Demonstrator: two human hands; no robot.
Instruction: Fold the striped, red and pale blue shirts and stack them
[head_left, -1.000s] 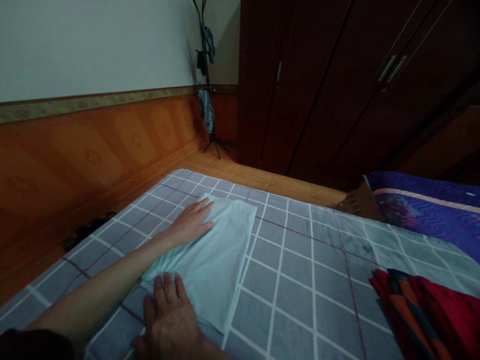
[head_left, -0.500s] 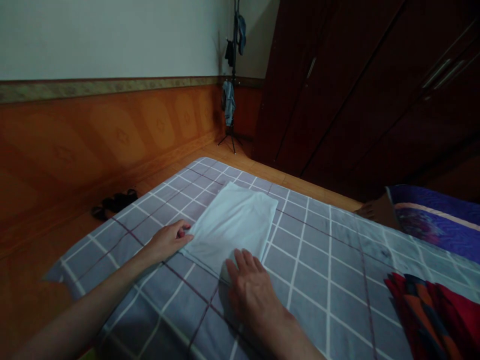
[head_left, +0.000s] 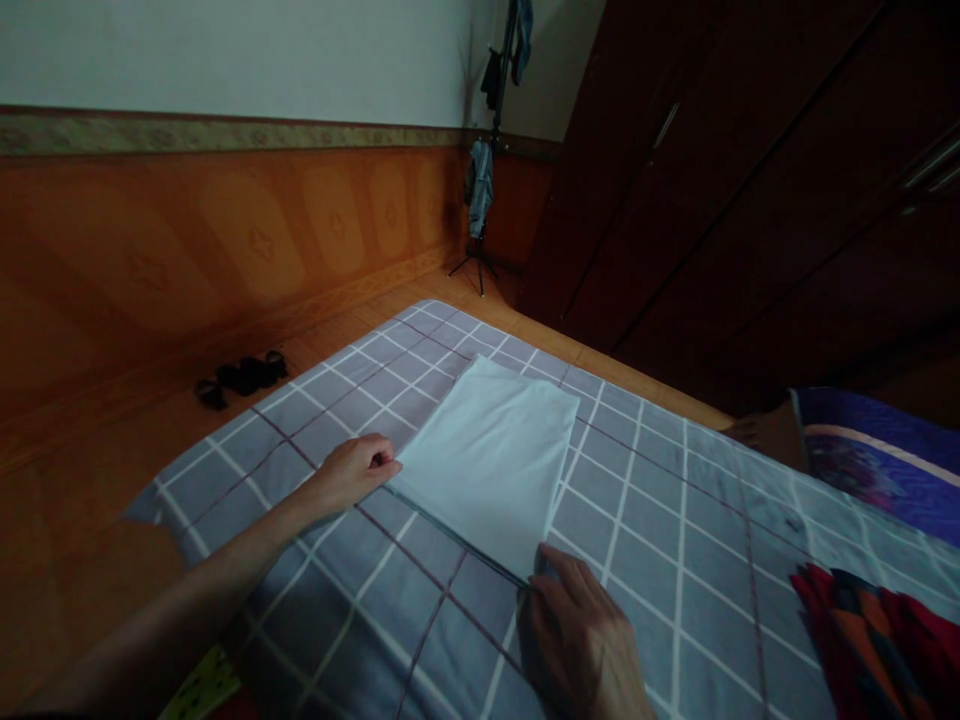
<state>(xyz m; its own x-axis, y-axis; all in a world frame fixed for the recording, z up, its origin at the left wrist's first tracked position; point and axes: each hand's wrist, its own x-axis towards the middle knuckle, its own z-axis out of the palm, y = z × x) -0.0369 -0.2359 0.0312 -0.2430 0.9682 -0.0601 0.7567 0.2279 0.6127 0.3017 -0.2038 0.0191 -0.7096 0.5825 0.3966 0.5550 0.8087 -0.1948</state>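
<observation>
Pale cloth (head_left: 487, 455) runs lengthwise beyond our left hand (head_left: 354, 473) and right hand (head_left: 589, 628), which pinch its 2 near corners.

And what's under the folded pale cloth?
The grey checked sheet shows around the folded pale cloth, so it apparently runs beneath. The patch directly underneath is covered; whether anything else lies there cannot be seen.
</observation>
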